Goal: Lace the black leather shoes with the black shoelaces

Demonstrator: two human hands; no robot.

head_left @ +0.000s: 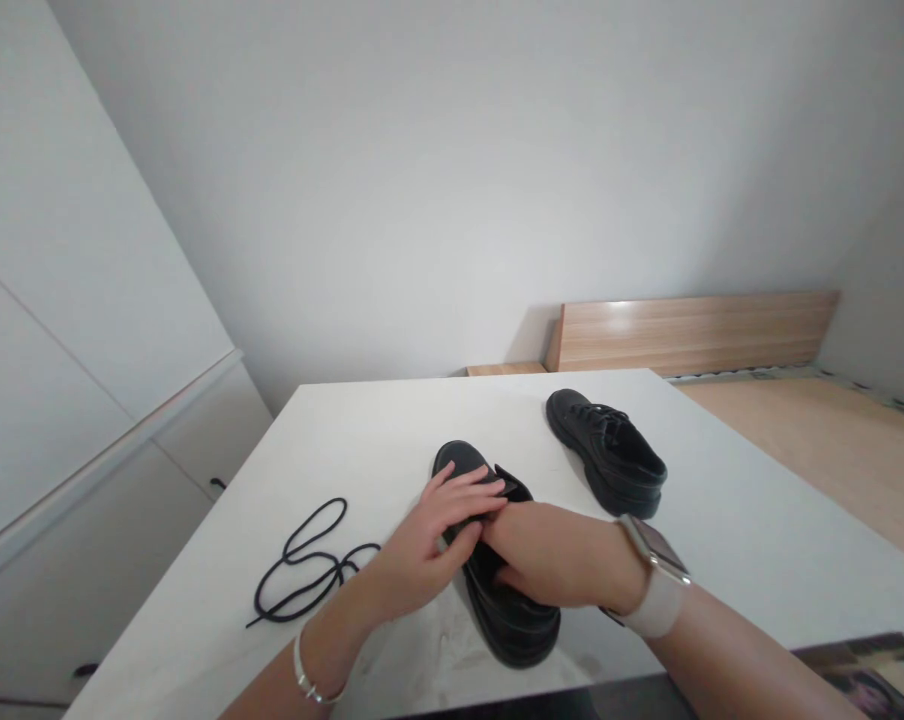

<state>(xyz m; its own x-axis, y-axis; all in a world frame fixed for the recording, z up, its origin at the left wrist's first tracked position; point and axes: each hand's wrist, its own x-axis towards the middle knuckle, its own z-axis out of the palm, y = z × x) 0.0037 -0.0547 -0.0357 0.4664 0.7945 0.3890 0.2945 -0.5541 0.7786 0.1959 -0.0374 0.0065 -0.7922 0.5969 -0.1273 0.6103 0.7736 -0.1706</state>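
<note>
A black leather shoe point(518, 640) lies on the white table before me, toe pointing away and without a visible lace. Across its front upper rests my left hand point(438, 530), fingers stretched out and a little apart, the thumb near the shoe's opening. My right hand point(549, 548) reaches into that opening from the right; its fingers are bent down and mostly hidden in the shoe, close to the left thumb. Left of the shoe, a loose black shoelace point(294, 550) lies in loops, partly behind my left forearm. Another black shoe point(609, 450), laced, stands farther back at right.
The white table point(392, 420) reaches back toward a plain wall. White cabinets point(107, 470) stand along the left. A wooden headboard point(692, 335) and bed base point(812, 440) are on the right. Dark items, one with a picture point(864, 670), lie at the near edge.
</note>
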